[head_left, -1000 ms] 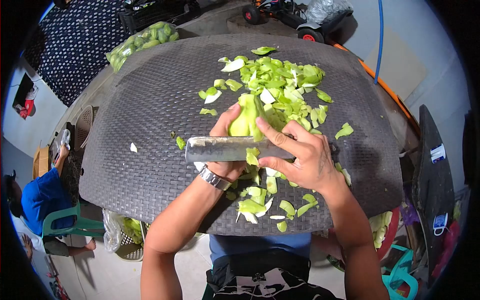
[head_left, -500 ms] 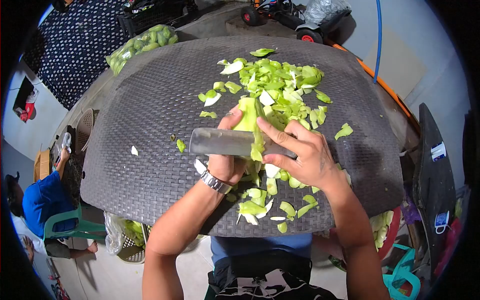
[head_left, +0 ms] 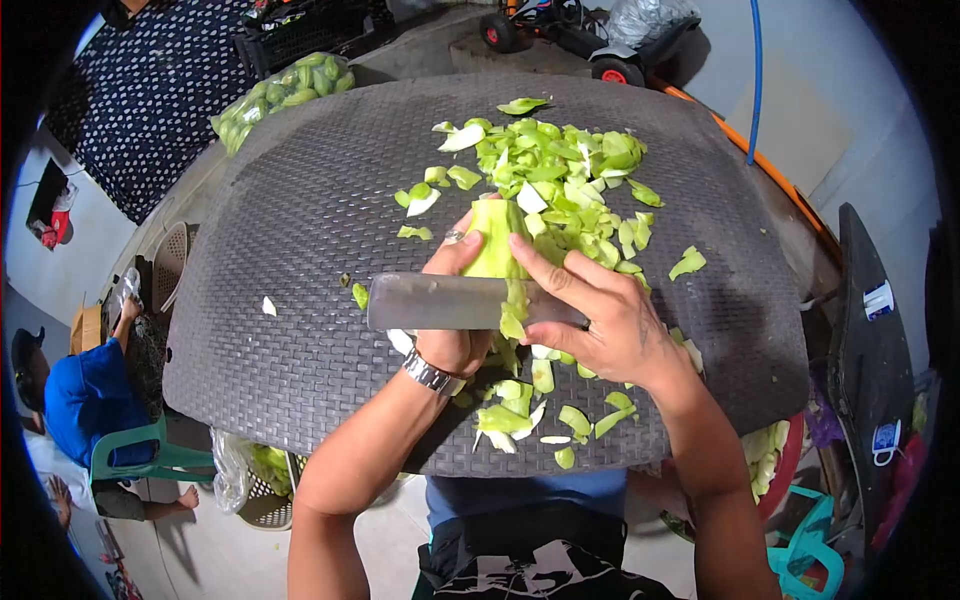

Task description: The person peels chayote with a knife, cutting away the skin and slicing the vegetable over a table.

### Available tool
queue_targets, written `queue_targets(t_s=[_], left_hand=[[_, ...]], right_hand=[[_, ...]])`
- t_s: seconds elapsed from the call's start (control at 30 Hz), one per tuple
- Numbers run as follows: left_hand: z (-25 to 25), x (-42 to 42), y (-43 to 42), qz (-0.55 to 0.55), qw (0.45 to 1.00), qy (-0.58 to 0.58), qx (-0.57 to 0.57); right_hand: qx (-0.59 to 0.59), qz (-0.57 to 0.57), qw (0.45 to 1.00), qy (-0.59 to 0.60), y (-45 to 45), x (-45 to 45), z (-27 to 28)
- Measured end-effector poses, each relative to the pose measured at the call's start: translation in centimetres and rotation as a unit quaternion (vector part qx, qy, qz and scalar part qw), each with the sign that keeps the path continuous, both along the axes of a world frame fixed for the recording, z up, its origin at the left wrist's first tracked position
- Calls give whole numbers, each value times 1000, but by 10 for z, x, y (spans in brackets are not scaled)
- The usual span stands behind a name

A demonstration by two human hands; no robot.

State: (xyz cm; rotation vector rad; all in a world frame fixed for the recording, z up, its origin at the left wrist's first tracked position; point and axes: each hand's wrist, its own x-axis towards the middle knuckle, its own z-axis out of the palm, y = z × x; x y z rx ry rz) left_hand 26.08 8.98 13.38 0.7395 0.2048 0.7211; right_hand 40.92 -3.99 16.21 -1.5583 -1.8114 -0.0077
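My left hand [head_left: 452, 262] is closed around a pale green peeled fruit [head_left: 493, 238], its thumb along the left side. A wide-bladed cleaver [head_left: 430, 302] lies crosswise over the fruit's near part, its blunt end pointing left. My right hand [head_left: 605, 310] grips the cleaver from the right; the handle is hidden in the palm. Its index finger stretches to the fruit's right side. A strip of green peel [head_left: 514, 308] clings to the blade near my right thumb. Around both hands, green peelings [head_left: 560, 160] are scattered on the dark woven tabletop [head_left: 280, 240].
A clear bag of green fruits [head_left: 285, 95] lies by the table's far left edge. On the left a person in a blue shirt [head_left: 90, 390] sits on a green chair [head_left: 150, 450]. Below the table are a basket [head_left: 268, 505] and a red tub [head_left: 785, 470] with pale pieces.
The cleaver has slid slightly toward me and left along the fruit, with my right hand. The peel strip on the blade has moved nearer to me.
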Motion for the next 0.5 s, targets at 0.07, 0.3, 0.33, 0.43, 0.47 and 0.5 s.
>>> queue_targets(t_s=[0.07,0.3,0.33,0.43,0.47,0.5], left_hand=[[-4,0,-3,7,1000,-1,11],[-4,1,3,-19,999,-5,-47],[-4,-1,4,-20,998,1,-65],[-4,-3,4,-8,999,1,-53],[-5,-1,4,-4,999,-1,-47],[-5,0,4,0,999,-7,-39]], right_hand=[[4,0,1000,2,2,5,-3],[-14,4,1000,17,0,-1,7],[34,9,999,14,5,-2,0],[36,14,999,16,5,-6,0],[36,16,999,21,5,-6,1],[36,18,999,26,5,-5,1]])
